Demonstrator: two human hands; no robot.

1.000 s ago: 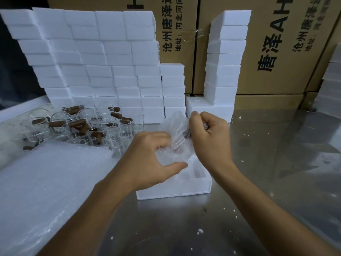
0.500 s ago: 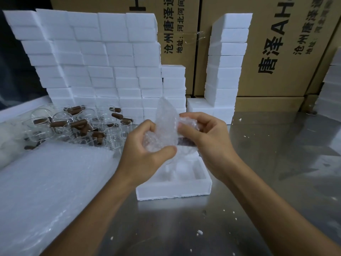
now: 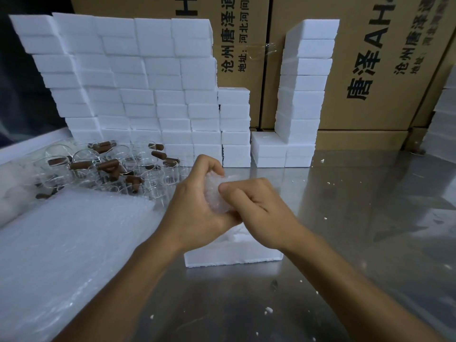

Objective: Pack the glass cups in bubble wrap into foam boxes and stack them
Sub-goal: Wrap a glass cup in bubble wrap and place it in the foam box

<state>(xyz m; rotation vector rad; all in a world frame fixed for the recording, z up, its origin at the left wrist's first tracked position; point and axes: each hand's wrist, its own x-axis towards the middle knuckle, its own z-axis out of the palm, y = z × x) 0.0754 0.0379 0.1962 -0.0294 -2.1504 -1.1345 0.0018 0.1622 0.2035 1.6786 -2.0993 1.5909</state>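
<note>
The left hand (image 3: 195,206) and right hand (image 3: 256,206) are together gripping a bubble-wrap bundle (image 3: 216,193) just above the foam box (image 3: 232,255); glass cups (image 3: 111,169) are lying well left of it.

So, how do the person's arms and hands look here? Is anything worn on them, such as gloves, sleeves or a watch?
Both arms are bare as far as the picture shows them: no sleeve is in view. The left hand and the right hand wear no gloves. No watch, ring or bracelet shows on the visible sides of the wrists and fingers. The fingernails that show are short and unpainted.
</note>
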